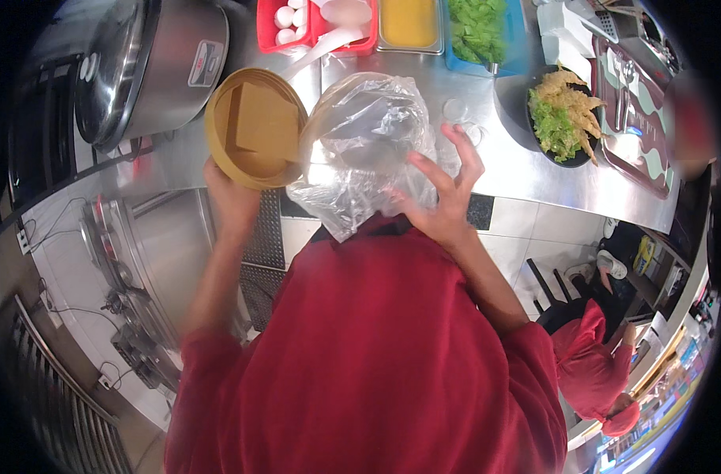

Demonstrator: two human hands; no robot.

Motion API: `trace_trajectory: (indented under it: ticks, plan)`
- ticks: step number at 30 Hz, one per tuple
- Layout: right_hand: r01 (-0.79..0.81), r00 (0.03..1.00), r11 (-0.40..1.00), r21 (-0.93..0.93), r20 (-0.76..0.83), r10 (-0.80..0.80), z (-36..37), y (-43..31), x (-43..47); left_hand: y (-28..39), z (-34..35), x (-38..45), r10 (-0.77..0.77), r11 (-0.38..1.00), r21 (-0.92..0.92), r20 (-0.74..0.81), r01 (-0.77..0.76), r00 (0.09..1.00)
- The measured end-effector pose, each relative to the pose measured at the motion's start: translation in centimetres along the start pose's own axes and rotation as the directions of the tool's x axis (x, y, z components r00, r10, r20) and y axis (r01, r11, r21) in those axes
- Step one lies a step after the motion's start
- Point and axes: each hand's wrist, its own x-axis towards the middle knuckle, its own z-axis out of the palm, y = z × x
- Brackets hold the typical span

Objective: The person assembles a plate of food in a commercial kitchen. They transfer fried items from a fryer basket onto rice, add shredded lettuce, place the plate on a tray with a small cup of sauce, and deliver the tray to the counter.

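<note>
My left hand (233, 195) grips a round brown paper bowl (218, 133) from below, its opening tilted towards me. A flat tan square shape shows inside it; I cannot tell what it is. Just right of the bowl, a clear plastic bag (366, 136) is spread wide and hangs past the counter's front edge. My right hand (446, 198) is at the bag's right side with the thumb and forefinger on the film. Its other fingers stretch up and apart. The bag's left side meets the bowl's rim.
On the steel counter (514, 178) stand a large cooker (177, 77), red bins with eggs (284, 18), a pan of yellow liquid (409, 23) and a blue bin of lettuce (479, 29). At right are a black bowl of tempura (565, 115) and a tray (648, 160). A person (591, 367) is at lower right.
</note>
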Motion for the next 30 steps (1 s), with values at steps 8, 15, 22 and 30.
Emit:
trace_trajectory:
  ticks: [8,15,22,30]
  plan:
    - [0.069,0.967,0.989,0.132,0.235,-0.099,-2.4,-1.1,9.9,-6.4,2.4,-1.1,-0.399,0.448,-0.837,0.128,0.315,0.908]
    - [-0.324,0.847,0.932,0.165,0.490,0.207,-2.3,-2.0,16.3,-11.4,5.0,-0.3,-0.426,0.280,-0.810,0.376,0.515,0.823]
    - [-0.191,0.855,0.965,0.180,0.513,0.074,-1.4,-1.3,17.0,-14.4,7.1,1.7,-0.296,0.329,-0.708,0.552,0.626,0.780]
    - [0.368,0.611,0.922,0.117,0.717,-0.335,-3.6,-1.6,11.4,-20.0,5.7,2.6,-0.384,0.464,-0.483,0.646,0.743,0.660]
